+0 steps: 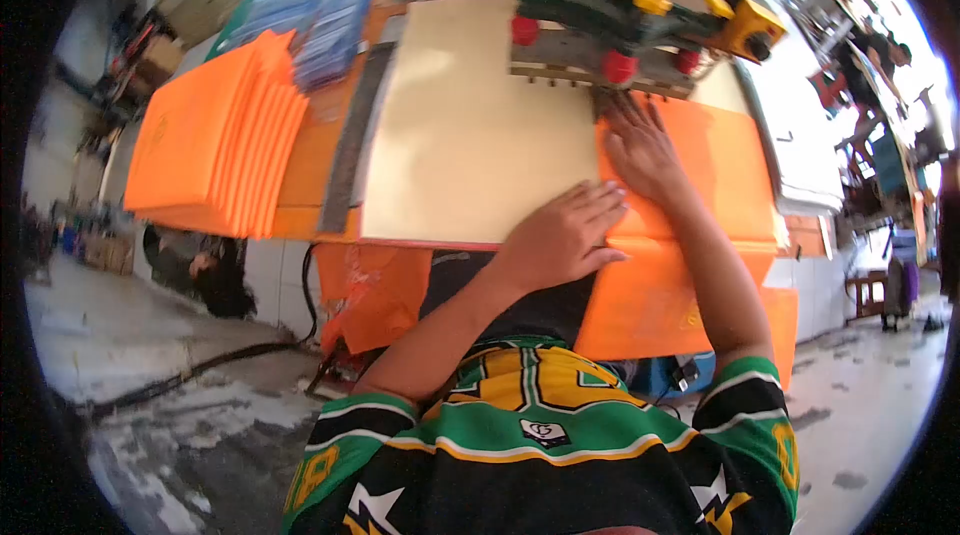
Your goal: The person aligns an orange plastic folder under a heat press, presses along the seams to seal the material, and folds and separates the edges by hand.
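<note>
An orange plastic sheet [715, 160] with a crease across it lies on the right of the work surface, and its near part hangs over the front edge. My right hand [645, 150] lies flat on it, fingers stretched towards the metal bar [570, 72] of a green press [590, 15]. The fingertips are close to the bar; whether they touch it I cannot tell. My left hand [565, 235] rests with its fingers extended across the border between a cream board [470, 135] and the orange sheet. Neither hand grips anything.
A stack of folded orange covers [205, 140] stands at the left, beside clear bluish plastic sleeves [320, 10]. The press carries red knobs [620, 67] and a yellow switch box [752, 27]. More orange sheeting [375, 290] hangs below the table's front. Other people are in the background.
</note>
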Action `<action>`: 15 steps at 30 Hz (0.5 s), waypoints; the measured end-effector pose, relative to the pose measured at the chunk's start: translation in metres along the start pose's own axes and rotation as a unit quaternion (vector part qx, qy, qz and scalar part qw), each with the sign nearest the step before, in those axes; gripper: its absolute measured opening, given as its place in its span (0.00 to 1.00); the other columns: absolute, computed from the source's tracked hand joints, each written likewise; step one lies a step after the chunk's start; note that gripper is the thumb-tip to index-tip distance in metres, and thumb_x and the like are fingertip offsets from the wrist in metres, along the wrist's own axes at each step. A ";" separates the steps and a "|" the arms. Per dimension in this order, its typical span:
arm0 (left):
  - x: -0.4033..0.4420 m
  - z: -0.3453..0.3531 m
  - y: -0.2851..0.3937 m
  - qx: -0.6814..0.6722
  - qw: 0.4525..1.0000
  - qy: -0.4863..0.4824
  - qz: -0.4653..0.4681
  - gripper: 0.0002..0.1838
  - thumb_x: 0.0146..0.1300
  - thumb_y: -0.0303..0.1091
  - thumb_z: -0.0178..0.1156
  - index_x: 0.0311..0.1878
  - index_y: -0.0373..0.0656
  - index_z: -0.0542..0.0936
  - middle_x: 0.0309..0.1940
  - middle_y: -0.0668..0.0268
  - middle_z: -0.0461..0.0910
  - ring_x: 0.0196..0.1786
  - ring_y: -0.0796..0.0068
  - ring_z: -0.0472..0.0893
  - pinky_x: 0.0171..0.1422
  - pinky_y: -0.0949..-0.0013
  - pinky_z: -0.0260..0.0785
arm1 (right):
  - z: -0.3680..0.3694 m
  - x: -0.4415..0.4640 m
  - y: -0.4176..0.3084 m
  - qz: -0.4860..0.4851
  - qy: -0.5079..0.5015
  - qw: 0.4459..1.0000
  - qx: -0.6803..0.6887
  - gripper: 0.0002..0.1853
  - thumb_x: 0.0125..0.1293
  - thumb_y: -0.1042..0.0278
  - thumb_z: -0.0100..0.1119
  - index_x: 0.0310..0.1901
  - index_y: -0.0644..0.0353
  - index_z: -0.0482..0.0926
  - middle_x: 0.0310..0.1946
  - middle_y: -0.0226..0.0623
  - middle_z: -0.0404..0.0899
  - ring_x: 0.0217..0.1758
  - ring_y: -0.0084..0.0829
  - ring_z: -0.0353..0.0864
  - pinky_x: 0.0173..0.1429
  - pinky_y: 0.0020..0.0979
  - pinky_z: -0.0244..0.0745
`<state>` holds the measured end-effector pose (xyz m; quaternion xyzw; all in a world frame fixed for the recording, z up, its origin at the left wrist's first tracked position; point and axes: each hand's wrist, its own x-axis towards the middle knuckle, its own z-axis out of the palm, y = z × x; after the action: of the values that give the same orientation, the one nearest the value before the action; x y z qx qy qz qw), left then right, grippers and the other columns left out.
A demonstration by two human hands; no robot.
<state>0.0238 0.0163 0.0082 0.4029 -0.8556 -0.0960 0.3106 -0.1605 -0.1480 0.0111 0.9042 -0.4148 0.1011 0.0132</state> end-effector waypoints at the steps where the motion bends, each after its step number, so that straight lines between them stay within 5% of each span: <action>1: -0.001 0.002 -0.001 -0.008 1.000 0.008 0.010 0.37 0.78 0.57 0.63 0.73 0.32 0.79 0.77 0.45 0.77 0.84 0.48 0.72 0.91 0.48 0.59 | -0.003 -0.001 -0.001 -0.001 0.009 0.999 0.041 0.36 0.84 0.52 0.41 0.87 0.60 0.61 0.89 0.48 0.59 0.94 0.47 0.52 0.96 0.54 0.35; 15: -0.002 0.006 -0.001 -0.006 1.000 0.005 0.010 0.39 0.79 0.60 0.61 0.74 0.31 0.79 0.78 0.45 0.76 0.84 0.49 0.71 0.92 0.49 0.57 | 0.000 -0.001 0.001 0.014 0.013 0.998 0.058 0.34 0.84 0.53 0.40 0.83 0.66 0.68 0.87 0.52 0.63 0.93 0.48 0.54 0.96 0.54 0.39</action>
<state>0.0215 0.0162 0.0023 0.3930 -0.8575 -0.0957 0.3180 -0.1621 -0.1482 0.0111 0.8961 -0.4206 0.1373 -0.0349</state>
